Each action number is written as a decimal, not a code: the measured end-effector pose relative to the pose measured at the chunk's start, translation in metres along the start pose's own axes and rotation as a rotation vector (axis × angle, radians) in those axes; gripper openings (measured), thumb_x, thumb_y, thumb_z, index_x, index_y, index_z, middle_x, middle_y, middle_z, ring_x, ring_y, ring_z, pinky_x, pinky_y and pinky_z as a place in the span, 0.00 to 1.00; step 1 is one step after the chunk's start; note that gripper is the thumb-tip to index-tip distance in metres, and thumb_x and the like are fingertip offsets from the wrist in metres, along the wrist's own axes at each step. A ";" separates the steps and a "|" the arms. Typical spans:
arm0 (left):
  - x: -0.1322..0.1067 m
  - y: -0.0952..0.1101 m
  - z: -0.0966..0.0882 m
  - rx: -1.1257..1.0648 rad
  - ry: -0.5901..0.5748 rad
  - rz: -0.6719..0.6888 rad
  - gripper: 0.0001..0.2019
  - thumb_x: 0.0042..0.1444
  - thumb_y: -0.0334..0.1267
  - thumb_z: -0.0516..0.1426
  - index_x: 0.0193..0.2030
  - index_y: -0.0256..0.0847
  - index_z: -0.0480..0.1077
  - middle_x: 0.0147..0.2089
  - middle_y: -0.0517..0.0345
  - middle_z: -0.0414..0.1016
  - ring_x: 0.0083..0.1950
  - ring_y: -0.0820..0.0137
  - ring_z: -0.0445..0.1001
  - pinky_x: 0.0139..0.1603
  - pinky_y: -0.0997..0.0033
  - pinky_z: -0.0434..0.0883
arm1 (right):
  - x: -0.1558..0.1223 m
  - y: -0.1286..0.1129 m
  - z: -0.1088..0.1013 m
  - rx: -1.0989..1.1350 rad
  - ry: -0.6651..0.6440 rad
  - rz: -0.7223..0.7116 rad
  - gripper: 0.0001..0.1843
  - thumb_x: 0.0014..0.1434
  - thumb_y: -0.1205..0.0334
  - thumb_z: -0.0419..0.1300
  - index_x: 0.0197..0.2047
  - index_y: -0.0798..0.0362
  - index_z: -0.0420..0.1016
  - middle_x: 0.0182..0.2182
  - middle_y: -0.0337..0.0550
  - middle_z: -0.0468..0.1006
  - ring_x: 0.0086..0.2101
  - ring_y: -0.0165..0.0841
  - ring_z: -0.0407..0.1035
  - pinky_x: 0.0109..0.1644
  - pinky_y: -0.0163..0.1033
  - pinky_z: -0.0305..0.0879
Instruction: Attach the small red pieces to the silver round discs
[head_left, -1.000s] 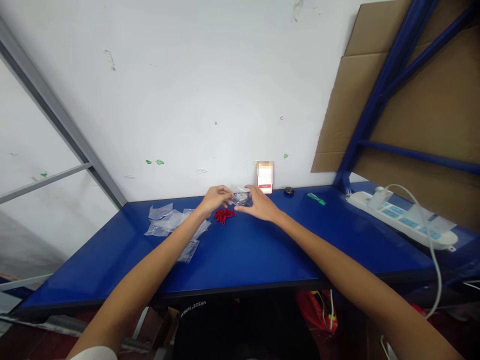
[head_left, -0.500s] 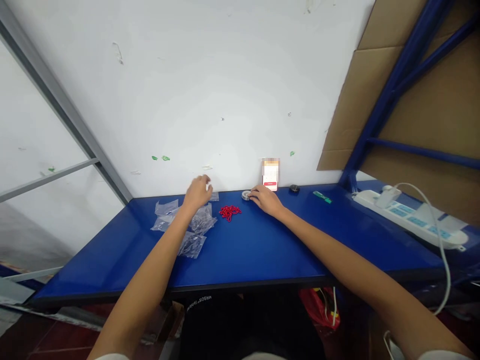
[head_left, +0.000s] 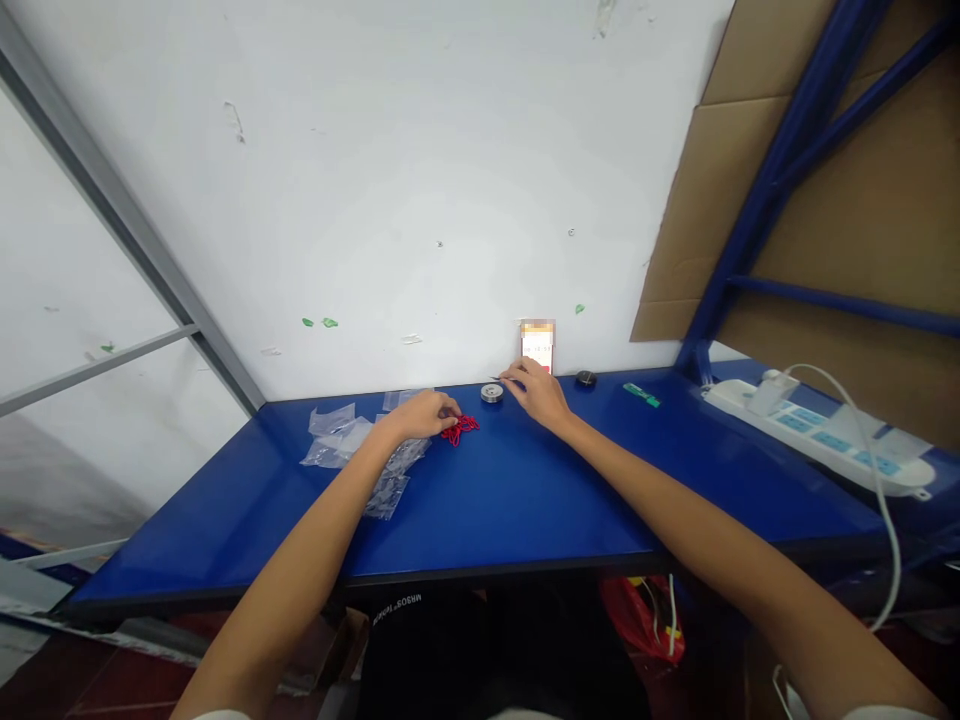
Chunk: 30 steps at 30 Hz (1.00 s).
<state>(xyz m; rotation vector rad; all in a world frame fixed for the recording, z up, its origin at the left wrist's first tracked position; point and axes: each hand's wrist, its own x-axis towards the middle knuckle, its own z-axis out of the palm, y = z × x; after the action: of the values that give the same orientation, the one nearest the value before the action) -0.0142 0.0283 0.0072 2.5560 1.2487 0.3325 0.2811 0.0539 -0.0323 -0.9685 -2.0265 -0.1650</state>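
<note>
A small heap of red pieces lies on the blue table near the wall. My left hand rests at the heap's left edge, fingers curled together on the red pieces. Just right of the heap sits a small silver round thing. My right hand is beside it, thumb and fingers pinched on a thin dark thing that points toward the silver piece; I cannot make out what it is.
Several clear plastic bags lie left of my left hand. A phone leans on the wall, with a small black object and a green item to its right. A white power strip with a cable sits far right under cardboard and blue racking.
My left hand dropped a clear bag on the pile at the left, then came back right to the red heap. My right hand set down the silver piece and now pinches beside it.
</note>
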 end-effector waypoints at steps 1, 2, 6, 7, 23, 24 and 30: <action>0.001 -0.001 0.002 -0.013 0.016 -0.003 0.14 0.61 0.46 0.61 0.49 0.47 0.83 0.44 0.53 0.86 0.44 0.61 0.83 0.44 0.69 0.74 | 0.000 -0.002 -0.003 0.009 0.001 0.029 0.14 0.75 0.58 0.56 0.51 0.49 0.83 0.45 0.50 0.79 0.47 0.42 0.74 0.49 0.44 0.71; 0.002 -0.001 0.004 -0.019 0.036 -0.004 0.13 0.60 0.46 0.62 0.47 0.47 0.83 0.43 0.53 0.86 0.42 0.61 0.83 0.43 0.68 0.74 | -0.001 -0.005 -0.005 0.019 -0.005 0.057 0.14 0.75 0.57 0.55 0.51 0.49 0.83 0.44 0.49 0.79 0.46 0.42 0.74 0.48 0.44 0.71; 0.007 -0.002 0.015 -0.024 0.098 0.005 0.11 0.61 0.49 0.62 0.42 0.48 0.83 0.40 0.52 0.85 0.39 0.61 0.81 0.42 0.68 0.72 | -0.002 -0.011 -0.011 0.063 -0.040 0.129 0.15 0.75 0.54 0.56 0.50 0.48 0.84 0.43 0.48 0.80 0.43 0.40 0.75 0.48 0.43 0.71; 0.009 -0.003 0.017 -0.027 0.115 0.001 0.11 0.61 0.49 0.63 0.41 0.48 0.83 0.39 0.53 0.84 0.38 0.61 0.80 0.41 0.67 0.72 | -0.002 -0.012 -0.012 0.074 -0.044 0.140 0.15 0.75 0.54 0.56 0.50 0.48 0.84 0.43 0.48 0.80 0.42 0.40 0.75 0.47 0.43 0.71; 0.015 -0.009 0.030 0.024 0.183 0.017 0.09 0.61 0.42 0.61 0.42 0.47 0.82 0.43 0.53 0.82 0.44 0.60 0.79 0.51 0.66 0.72 | -0.003 -0.014 -0.006 0.200 -0.032 0.169 0.10 0.70 0.55 0.62 0.43 0.50 0.83 0.36 0.44 0.80 0.37 0.37 0.74 0.43 0.41 0.69; 0.016 -0.009 0.031 0.029 0.185 0.015 0.08 0.60 0.41 0.60 0.41 0.47 0.82 0.42 0.53 0.82 0.44 0.61 0.79 0.52 0.65 0.72 | -0.003 -0.014 -0.006 0.200 -0.034 0.166 0.10 0.70 0.55 0.62 0.43 0.50 0.83 0.36 0.44 0.80 0.36 0.37 0.74 0.43 0.41 0.70; 0.015 -0.002 0.026 -0.006 0.334 -0.014 0.05 0.62 0.37 0.59 0.39 0.45 0.78 0.42 0.52 0.83 0.46 0.59 0.80 0.52 0.63 0.73 | -0.002 -0.021 -0.004 0.343 -0.006 0.259 0.13 0.68 0.51 0.64 0.42 0.50 0.85 0.35 0.45 0.84 0.35 0.37 0.77 0.42 0.42 0.73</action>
<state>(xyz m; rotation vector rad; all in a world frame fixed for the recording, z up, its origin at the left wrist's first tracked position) 0.0021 0.0377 -0.0167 2.5574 1.3687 0.7848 0.2699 0.0370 -0.0270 -0.9964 -1.8351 0.3150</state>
